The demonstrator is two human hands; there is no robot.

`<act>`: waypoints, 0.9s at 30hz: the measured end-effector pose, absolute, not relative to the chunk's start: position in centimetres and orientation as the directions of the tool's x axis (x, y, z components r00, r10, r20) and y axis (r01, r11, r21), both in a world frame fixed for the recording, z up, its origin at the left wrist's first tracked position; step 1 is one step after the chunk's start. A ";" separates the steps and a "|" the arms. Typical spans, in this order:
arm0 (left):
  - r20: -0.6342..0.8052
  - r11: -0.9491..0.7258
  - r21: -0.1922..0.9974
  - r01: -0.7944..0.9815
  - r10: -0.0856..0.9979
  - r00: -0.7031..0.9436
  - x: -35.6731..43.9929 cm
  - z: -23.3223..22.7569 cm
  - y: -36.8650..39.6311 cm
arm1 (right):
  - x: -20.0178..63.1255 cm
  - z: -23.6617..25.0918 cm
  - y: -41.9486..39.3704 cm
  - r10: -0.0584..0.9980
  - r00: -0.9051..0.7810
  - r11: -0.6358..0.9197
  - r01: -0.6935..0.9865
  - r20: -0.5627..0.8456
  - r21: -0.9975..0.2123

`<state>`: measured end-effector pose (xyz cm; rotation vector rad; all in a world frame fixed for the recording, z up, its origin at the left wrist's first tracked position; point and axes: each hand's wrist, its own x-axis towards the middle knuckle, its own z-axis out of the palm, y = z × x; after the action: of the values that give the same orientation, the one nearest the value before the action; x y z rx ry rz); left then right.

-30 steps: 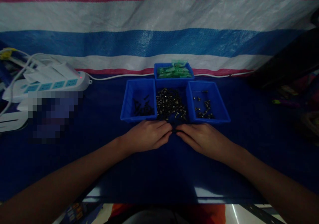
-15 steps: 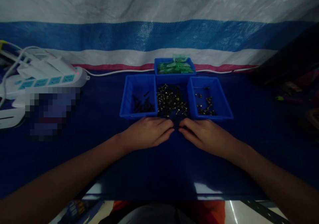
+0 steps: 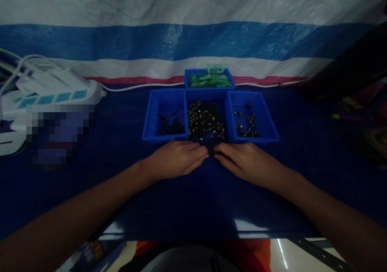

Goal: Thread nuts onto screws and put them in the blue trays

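Dark screws [image 3: 205, 120] just beyond left hand [image 3: 177, 159] & right hand [image 3: 246, 161].

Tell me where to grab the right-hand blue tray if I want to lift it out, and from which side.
Probably the right tray is best taken by its outer right rim, coming from the right: that side faces open table. Its left wall sits tight against the screw pile, and the right hand lies just before its near edge. The raised rim looks easy to pinch; keep it level, since loose screws lie inside.
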<state>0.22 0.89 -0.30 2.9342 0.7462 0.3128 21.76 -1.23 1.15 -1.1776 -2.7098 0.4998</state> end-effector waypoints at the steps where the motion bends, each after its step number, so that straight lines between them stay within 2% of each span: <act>1: 0.172 -0.874 0.148 0.463 0.484 0.858 0.2 -0.3 0.9 | 21.8 1.2 -1.3 0.742 -0.670 0.624 0.689 0.001 -0.369; 15: 0.151 -0.868 0.176 0.465 0.490 0.858 0.2 -0.1 0.9 | 21.6 1.3 -1.2 0.722 -0.692 0.650 0.677 0.001 -0.346; 21: 0.144 -0.875 0.145 0.462 0.480 0.865 0.2 -0.2 0.9 | 21.7 1.3 -1.4 0.765 -0.644 0.597 0.702 0.012 -0.387; 27: 0.134 -0.870 0.164 0.465 0.486 0.863 0.4 0.0 0.9 | 21.7 1.1 -1.3 0.729 -0.685 0.645 0.680 0.014 -0.349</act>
<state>0.39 0.91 0.00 2.9099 0.7460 0.2597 21.67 -1.29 1.09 -1.1676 -2.7084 0.4796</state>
